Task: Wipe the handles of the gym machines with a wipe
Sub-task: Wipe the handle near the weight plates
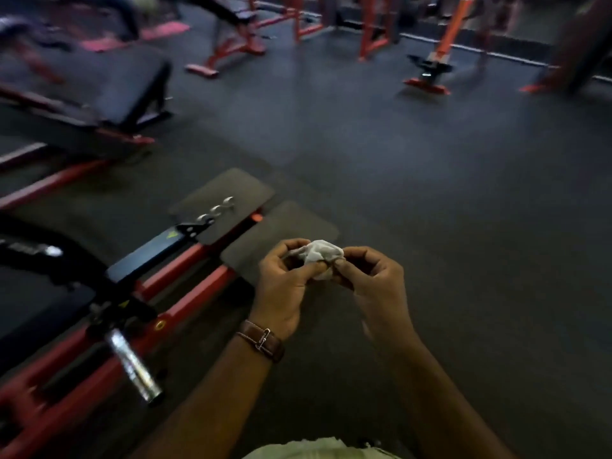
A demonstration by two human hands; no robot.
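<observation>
A crumpled white wipe (323,256) sits between both hands in front of me, above the dark gym floor. My left hand (284,283), with a brown watch strap at the wrist, pinches its left side. My right hand (371,279) pinches its right side with curled fingers. To the lower left stands a red-framed machine (185,293) with a shiny metal bar (134,366) sticking out and two dark foot plates (228,197). Neither hand touches the machine.
Black padded benches on red frames (99,91) stand at the left and far back. An orange upright stand (433,61) and more red racks (374,28) line the far side. Dark rubber floor (430,177) stretches across the middle and right.
</observation>
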